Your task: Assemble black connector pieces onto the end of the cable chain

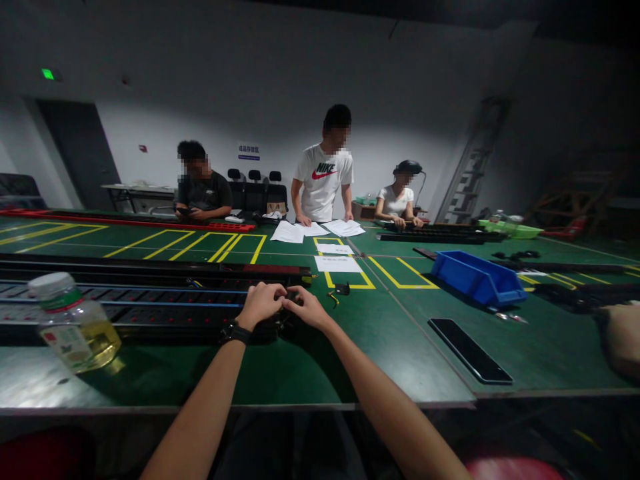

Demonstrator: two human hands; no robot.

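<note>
My left hand (263, 305), with a dark watch on its wrist, rests at the right end of the long black rails (165, 313). These are dotted with red and have blue strips along them. My right hand (307, 308) meets it there, fingertips almost touching. Both sets of fingers are curled and pinched at the rail ends. Whatever they grip is hidden behind the fingers. Just beyond my right hand lies a small black part with yellow wires (341, 290) on the green table (400, 347).
A bottle of yellow liquid (75, 327) stands at the left. To the right are a phone (470, 350) and a blue bin (477, 279). Paper sheets (337, 264) lie ahead. Across the table are three people (325, 180), one handling black rails (435, 233).
</note>
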